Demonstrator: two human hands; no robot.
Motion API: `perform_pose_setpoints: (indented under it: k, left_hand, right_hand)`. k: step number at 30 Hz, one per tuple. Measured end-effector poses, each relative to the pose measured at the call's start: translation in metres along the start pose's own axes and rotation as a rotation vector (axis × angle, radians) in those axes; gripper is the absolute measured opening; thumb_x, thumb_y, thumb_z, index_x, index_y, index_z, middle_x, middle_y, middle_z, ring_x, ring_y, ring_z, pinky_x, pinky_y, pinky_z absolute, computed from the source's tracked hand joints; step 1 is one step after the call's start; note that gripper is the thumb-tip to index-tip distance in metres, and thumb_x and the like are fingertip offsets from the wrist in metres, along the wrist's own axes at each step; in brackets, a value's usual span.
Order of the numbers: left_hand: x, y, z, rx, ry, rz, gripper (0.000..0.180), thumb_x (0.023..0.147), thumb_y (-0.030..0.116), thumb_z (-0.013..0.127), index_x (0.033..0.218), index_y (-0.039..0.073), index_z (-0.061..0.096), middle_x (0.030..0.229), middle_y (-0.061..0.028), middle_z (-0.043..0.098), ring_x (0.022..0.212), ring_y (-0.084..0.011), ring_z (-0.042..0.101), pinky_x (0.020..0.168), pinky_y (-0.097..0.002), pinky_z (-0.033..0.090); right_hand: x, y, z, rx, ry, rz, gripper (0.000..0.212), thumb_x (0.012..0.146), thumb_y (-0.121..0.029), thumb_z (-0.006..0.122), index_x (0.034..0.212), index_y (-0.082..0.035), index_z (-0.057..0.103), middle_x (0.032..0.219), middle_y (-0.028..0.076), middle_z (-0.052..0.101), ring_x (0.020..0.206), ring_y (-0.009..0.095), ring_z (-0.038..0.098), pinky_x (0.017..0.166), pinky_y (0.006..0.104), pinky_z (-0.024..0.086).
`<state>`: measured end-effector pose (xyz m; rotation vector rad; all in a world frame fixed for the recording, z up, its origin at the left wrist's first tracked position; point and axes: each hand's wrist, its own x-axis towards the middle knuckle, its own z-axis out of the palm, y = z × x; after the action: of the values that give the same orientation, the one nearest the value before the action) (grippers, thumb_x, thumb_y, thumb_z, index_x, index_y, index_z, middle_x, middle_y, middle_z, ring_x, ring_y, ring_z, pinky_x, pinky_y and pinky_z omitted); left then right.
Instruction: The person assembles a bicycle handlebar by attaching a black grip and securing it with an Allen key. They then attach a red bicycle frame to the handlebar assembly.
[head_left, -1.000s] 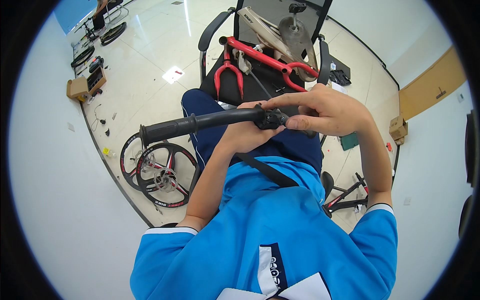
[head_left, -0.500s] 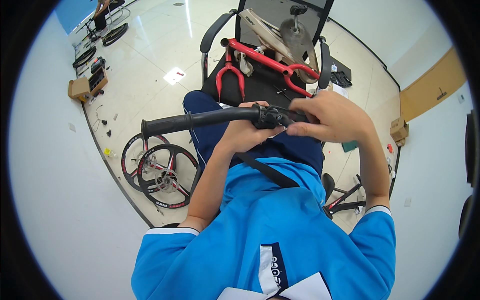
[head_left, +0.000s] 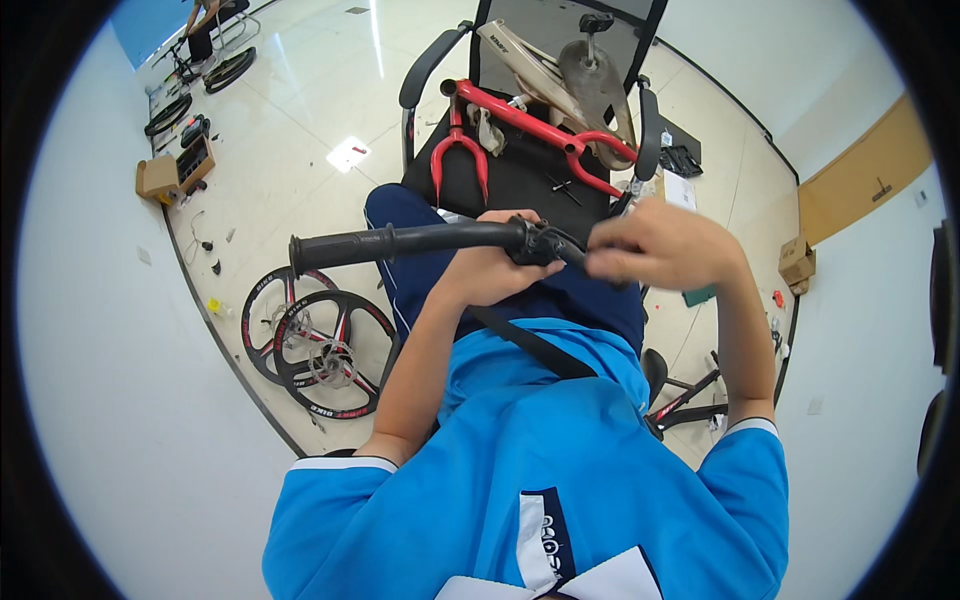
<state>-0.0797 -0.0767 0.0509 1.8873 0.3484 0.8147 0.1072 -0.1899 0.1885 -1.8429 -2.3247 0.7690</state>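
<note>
L hand (head_left: 490, 272) was closed round the black handlebar (head_left: 440, 237), which hung crosswise above the lap (head_left: 600, 302), right by the black fitting (head_left: 533, 243) on it. R hand (head_left: 672, 243) was just right of the fitting, fingers bent but blurred, so couldn't tell if it gripped anything. Doing this well prob. called for a firm L hold close to the fitting so the bar couldn't roll, w/ light, even R finger pressure & no yanking. The ribbed grip (head_left: 340, 250) stuck out free at left, so best not to swing it. Past the knees, the chair (head_left: 522, 192) bore a red frame (head_left: 522, 118) & red fork (head_left: 459, 152), worth keeping clear of. Far off: a bike (head_left: 231, 70).
</note>
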Motion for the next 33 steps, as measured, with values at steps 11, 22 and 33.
perform_pose_setpoints:
  k: [11, 22, 33]
  left_hand:
    - [0.002, 0.008, -0.004, -0.023, -0.050, 0.021, 0.044, 0.068, 0.022, 0.089, 0.098, 0.003, 0.062, 0.090, -0.0068, 0.064, 0.083, -0.0208, 0.063, 0.078, -0.0336, 0.050]
    - [-0.008, -0.020, 0.011, 0.039, -0.039, 0.108, 0.055, 0.071, 0.024, 0.088, 0.114, 0.003, 0.060, 0.087, -0.0072, 0.066, 0.076, -0.0184, 0.065, 0.069, -0.0315, 0.052]
    - [-0.008, 0.006, 0.013, -0.114, -0.068, 0.064, 0.041, 0.071, 0.022, 0.086, 0.101, 0.006, 0.064, 0.092, -0.0111, 0.067, 0.089, -0.0279, 0.066, 0.083, -0.0393, 0.052]
  right_hand:
    - [-0.005, -0.008, -0.006, -0.028, 0.012, -0.014, 0.062, 0.090, -0.051, 0.065, 0.130, -0.004, 0.063, 0.053, 0.005, 0.057, 0.046, 0.015, 0.058, 0.045, 0.0269, 0.037]
    - [0.012, 0.001, -0.015, -0.018, 0.204, -0.066, 0.047, 0.094, -0.047, 0.059, 0.114, -0.006, 0.068, 0.064, 0.006, 0.060, 0.058, 0.016, 0.059, 0.056, 0.0302, 0.044]
    - [0.007, -0.048, -0.014, -0.102, 0.092, -0.111, 0.081, 0.091, -0.057, 0.060, 0.152, -0.009, 0.037, 0.054, 0.007, 0.058, 0.047, 0.022, 0.056, 0.049, 0.0326, 0.043]
